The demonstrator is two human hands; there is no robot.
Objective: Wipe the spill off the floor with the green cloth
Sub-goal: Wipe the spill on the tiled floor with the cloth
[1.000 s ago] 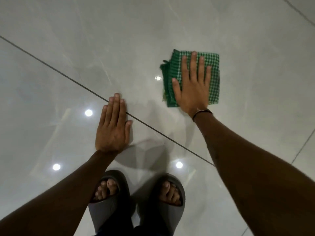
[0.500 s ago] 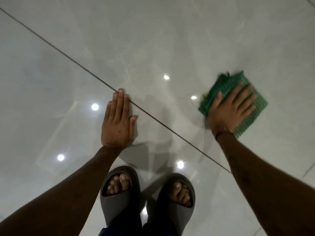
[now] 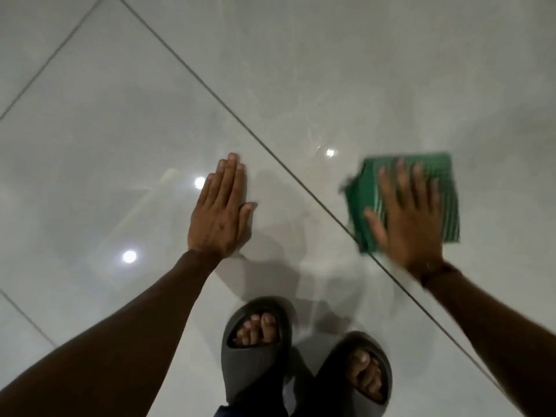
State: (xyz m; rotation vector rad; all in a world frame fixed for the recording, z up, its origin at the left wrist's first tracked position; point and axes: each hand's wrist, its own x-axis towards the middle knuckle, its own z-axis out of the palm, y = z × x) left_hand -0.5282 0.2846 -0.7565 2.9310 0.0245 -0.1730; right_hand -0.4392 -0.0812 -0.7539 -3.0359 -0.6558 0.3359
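Observation:
A folded green checked cloth [image 3: 445,188] lies flat on the glossy pale tile floor [image 3: 316,70] at the right. My right hand [image 3: 406,218] presses down on it with fingers spread, blurred by motion. My left hand [image 3: 221,212] rests palm down on the floor left of a dark grout line [image 3: 270,149], fingers together, holding nothing. I cannot make out any spill on the shiny tiles; only faint smears and light reflections show near the cloth.
My two feet in dark grey slides [image 3: 255,347] [image 3: 358,377] stand at the bottom centre, close behind the hands. Grout lines cross the floor diagonally. Ceiling lights reflect as bright spots [image 3: 129,256].
My right hand has slid the cloth back and forth: right and nearer first, then turned square again by the grout line. The left hand stayed planted while the view shifted.

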